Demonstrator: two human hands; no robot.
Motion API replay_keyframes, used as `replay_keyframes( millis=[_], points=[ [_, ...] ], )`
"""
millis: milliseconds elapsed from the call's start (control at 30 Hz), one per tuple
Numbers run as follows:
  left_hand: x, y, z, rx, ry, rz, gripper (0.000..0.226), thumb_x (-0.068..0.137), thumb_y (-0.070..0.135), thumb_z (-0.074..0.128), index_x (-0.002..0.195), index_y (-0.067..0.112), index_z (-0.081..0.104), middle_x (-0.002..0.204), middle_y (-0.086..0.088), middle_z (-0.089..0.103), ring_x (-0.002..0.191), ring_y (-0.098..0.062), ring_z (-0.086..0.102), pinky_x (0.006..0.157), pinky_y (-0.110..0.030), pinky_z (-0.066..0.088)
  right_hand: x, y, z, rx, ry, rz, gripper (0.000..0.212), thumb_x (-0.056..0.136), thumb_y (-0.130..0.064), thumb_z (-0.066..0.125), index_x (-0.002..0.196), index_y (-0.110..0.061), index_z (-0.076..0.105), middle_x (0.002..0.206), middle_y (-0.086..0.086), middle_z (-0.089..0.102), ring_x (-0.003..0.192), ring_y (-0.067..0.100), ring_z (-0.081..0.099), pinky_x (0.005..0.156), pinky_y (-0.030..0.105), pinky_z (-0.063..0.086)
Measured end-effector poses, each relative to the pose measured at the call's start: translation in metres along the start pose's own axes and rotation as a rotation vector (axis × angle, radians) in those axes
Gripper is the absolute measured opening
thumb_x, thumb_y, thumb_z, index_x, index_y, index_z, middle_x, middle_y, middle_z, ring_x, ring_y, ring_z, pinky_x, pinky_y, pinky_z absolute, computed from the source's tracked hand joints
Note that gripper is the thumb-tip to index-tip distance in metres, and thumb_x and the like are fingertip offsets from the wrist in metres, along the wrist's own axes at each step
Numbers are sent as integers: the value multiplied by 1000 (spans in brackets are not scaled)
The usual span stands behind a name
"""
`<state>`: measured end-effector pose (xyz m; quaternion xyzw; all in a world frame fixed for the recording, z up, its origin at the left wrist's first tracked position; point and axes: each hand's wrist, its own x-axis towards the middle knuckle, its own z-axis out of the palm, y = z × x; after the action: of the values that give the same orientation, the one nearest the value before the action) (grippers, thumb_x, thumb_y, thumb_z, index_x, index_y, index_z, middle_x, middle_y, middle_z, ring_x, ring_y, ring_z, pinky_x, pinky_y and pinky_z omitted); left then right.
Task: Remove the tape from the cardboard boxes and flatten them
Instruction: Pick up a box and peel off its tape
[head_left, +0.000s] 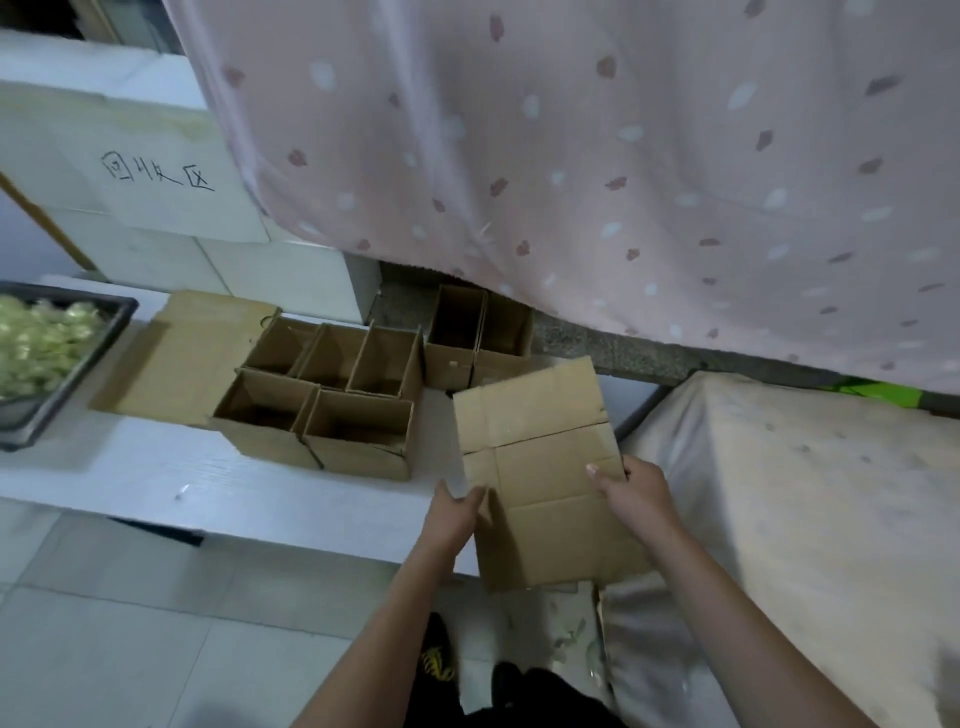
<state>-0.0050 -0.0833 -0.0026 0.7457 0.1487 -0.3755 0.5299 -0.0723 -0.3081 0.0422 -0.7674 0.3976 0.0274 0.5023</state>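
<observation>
A flattened brown cardboard box (545, 467) lies tilted over the right end of the white table (156, 483). My left hand (457, 512) grips its left edge, thumb on top. At the box's right edge my right hand (631, 491) holds it, thumb pressed on the upper face. Several open upright cardboard boxes (332, 400) stand clustered on the table to the left, and two more open boxes (478, 332) stand behind. A flattened cardboard piece (192, 353) lies left of the cluster.
A dark tray of greenish pieces (47, 353) sits at the table's left end. White foam blocks with handwriting (156, 171) stand behind. A pink patterned cloth (623, 156) hangs overhead. A cloth-covered surface (779, 493) is at right. Tiled floor and my shoes (441, 660) are below.
</observation>
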Motion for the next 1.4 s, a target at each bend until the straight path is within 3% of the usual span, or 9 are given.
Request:
replay_keyframes(
  millis=[100,167,467,633,800,900,1000,1300,1400],
  points=[
    [-16,17,1,-136,50,46,57,101,42,55,149,16,40,134,-6,57,113,-22,57,96,-41,47,-8,-9,-7,102,1,-11,13,92,-32,70,98,-21,70,91,-4,71,86,18,65,77,35,53],
    [-31,23,0,-170,94,78,45,99,44,57,134,17,53,109,4,61,93,-12,55,86,-40,44,-15,-15,-7,159,-28,-34,13,93,-34,68,99,-23,69,91,-7,69,85,13,63,68,30,49],
    [-110,4,-31,-254,541,182,16,93,46,67,96,30,63,92,5,68,86,-14,63,63,-29,46,-49,-29,36,275,-237,-194,14,88,-35,74,96,-26,67,91,-11,71,86,9,67,62,22,48],
    [-137,-19,-57,-298,704,201,22,93,42,68,98,21,67,84,0,71,79,-19,68,65,-34,53,-72,-33,77,250,-303,-207,34,88,-40,72,113,-18,65,109,0,70,97,15,66,83,35,57],
    [-144,-27,-91,-352,746,198,22,93,41,68,104,22,70,90,2,73,86,-19,69,77,-39,57,-84,-57,110,226,-334,-207,57,87,-43,71,133,-11,56,124,3,65,112,23,62,98,46,53],
    [-142,-29,-122,-397,759,222,22,93,41,68,102,21,70,89,0,72,84,-19,69,72,-36,55,-92,-80,135,204,-325,-257,34,87,-40,72,115,-21,65,105,-7,70,98,14,67,81,35,58],
    [-133,-31,-162,-427,758,249,21,93,40,68,99,20,69,90,-2,72,83,-19,69,70,-34,54,-101,-107,166,188,-305,-306,11,86,-38,73,89,-32,64,86,-17,70,81,2,67,59,17,48],
    [-122,-34,-317,-451,735,302,16,91,38,70,90,23,67,84,3,72,80,-15,69,65,-31,51,-157,-190,284,173,-252,-380,10,88,-36,73,87,-37,63,86,-18,69,78,-5,63,58,11,44],
    [-119,-37,-362,-440,732,296,17,92,39,70,88,23,66,82,3,70,77,-14,67,59,-28,47,-169,-207,322,174,-234,-380,9,88,-35,73,90,-32,65,89,-13,71,82,1,66,63,19,50]
  ],
)
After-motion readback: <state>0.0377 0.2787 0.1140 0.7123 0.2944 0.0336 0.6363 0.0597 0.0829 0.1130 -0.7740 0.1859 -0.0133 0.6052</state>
